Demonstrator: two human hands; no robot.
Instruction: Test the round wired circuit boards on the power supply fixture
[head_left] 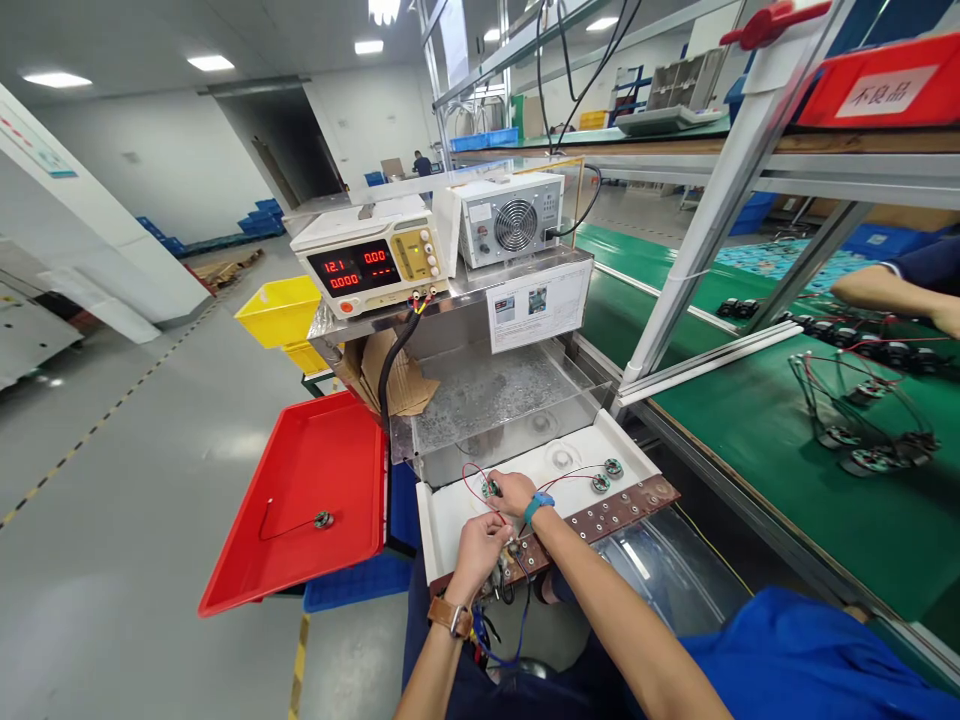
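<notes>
My right hand point(515, 493), with a blue band at the wrist, is closed on a small round circuit board point(491, 488) with thin red and dark wires, over the white tray point(454, 505). My left hand point(480, 550), wearing a brown-strapped watch, pinches a thin red wire point(501, 516) close to the brown strip point(592, 520) along the tray's front edge. The wire's end is hidden by my fingers. To the right in the tray lie two more round circuit boards point(601, 483) with wires attached.
A red tray point(330, 450) at the left holds one wired round board point(323, 520). Behind stands a power supply point(375, 262) with lit red digits, beside a grey fan unit point(517, 225). On the green bench point(750, 440) lie several wired parts; another person's arm point(892, 290) reaches over it.
</notes>
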